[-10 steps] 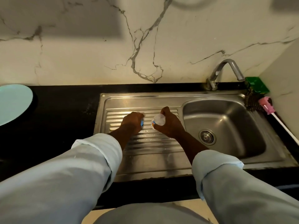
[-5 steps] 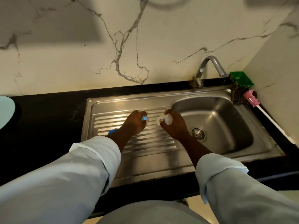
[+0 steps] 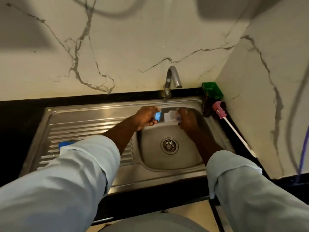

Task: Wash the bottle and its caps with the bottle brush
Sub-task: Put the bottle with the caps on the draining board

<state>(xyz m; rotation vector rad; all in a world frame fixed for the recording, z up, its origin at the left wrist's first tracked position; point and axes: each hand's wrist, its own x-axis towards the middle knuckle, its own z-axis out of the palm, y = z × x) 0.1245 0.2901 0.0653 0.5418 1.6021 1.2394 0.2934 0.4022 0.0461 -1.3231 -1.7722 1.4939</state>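
Left hand (image 3: 146, 117): fingers curled round a small blue cap (image 3: 158, 116), held over the far rim of the basin. Right hand (image 3: 189, 120): gripping a clear bottle (image 3: 170, 115), mouth turned toward the left hand, cap and bottle just apart. Below both hands: stainless steel sink (image 3: 167, 173), round drain (image 3: 169, 145) nearer the person than the hands. Under the left forearm: ribbed drainboard (image 3: 87, 124), bearing a blue object (image 3: 65, 144) partly hidden by the pale left sleeve (image 3: 80, 164). Just beyond the hands: curved metal tap (image 3: 172, 79). Right of the right hand: bottle brush (image 3: 219, 107) with dark bristles, pink collar and white handle, lying along the sink's edge; beyond it a green container (image 3: 212, 91) in the corner. Surround: black counter (image 3: 21, 118); white marble wall (image 3: 133, 47) with grey veins, meeting a side wall on the right. Bottle: transparent, small, with a faint label; blurred, details unreadable.
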